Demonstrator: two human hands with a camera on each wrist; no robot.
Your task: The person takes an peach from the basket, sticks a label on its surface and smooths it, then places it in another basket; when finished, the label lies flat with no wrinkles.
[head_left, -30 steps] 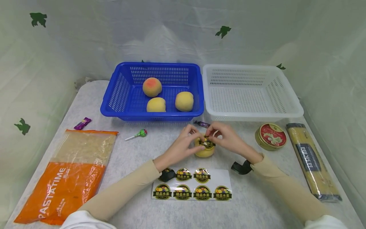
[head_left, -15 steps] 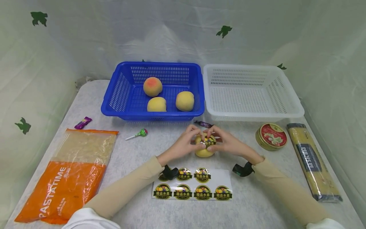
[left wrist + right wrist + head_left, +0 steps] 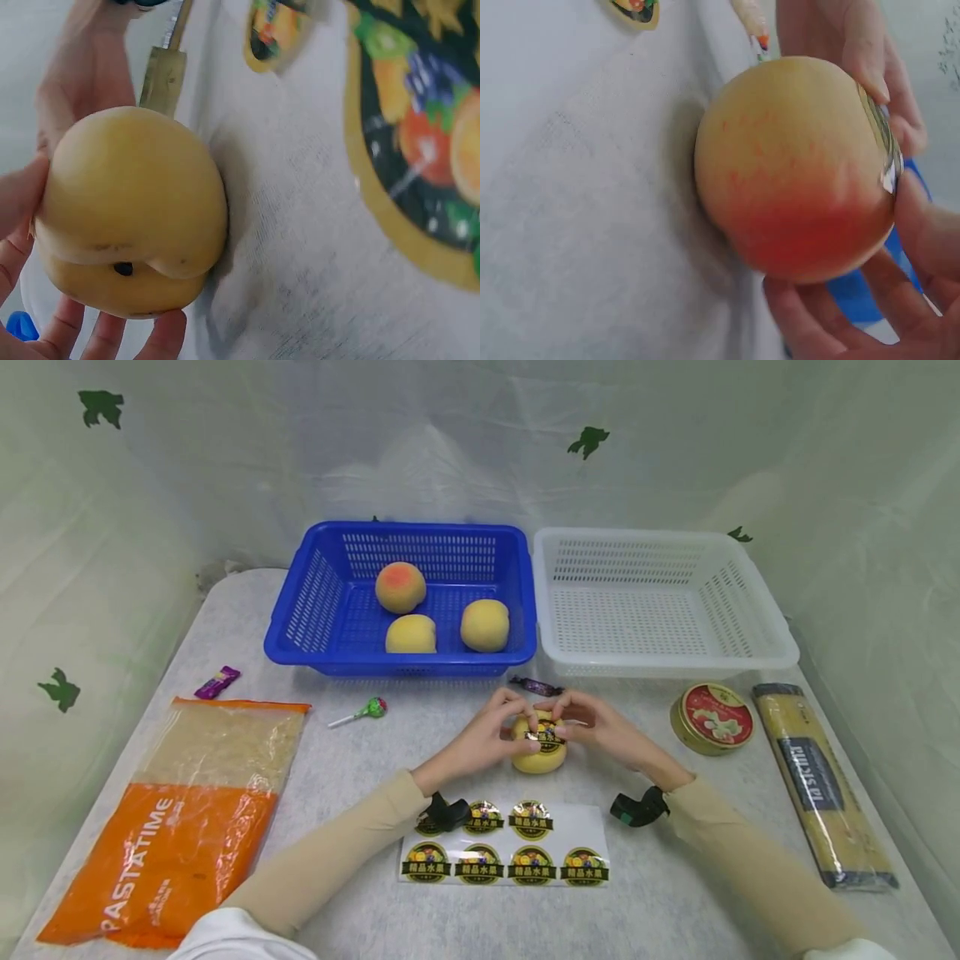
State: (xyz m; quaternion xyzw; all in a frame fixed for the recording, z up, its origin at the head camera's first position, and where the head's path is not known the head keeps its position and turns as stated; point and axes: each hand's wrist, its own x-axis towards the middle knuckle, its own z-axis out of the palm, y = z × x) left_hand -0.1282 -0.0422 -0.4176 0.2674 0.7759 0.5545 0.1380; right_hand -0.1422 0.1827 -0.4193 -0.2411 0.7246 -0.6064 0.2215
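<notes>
The peach (image 3: 538, 762) sits on the table (image 3: 360, 902) between the two hands, with a round fruit sticker (image 3: 545, 737) on its upper face. The left hand (image 3: 480, 735) is clamped on the peach from its left, thumb and fingers curved about it, thumb at the sticker's edge. The right hand (image 3: 603, 732) is clamped on it from its right, thumb on the sticker and the other fingers bent round the far side. The left wrist view shows a yellow side with a crease and a small dark hole; the right wrist view shows a red blush.

Nearer the person than the peach lies a white sheet (image 3: 577, 827) with seven stickers, one partly covered by a black piece (image 3: 447, 815) at the left wrist. Behind the peach and to its left stands a blue basket (image 3: 401, 658) with three more peaches (image 3: 401, 587); behind and to its right, a white basket (image 3: 667, 662). A dark candy (image 3: 535, 686) lies just behind the peach. To its left are a lollipop (image 3: 377, 707), a purple candy (image 3: 217, 682) and a pasta bag (image 3: 176, 827); to its right, a tin (image 3: 716, 718) and, farther out, a spaghetti pack (image 3: 813, 777).
</notes>
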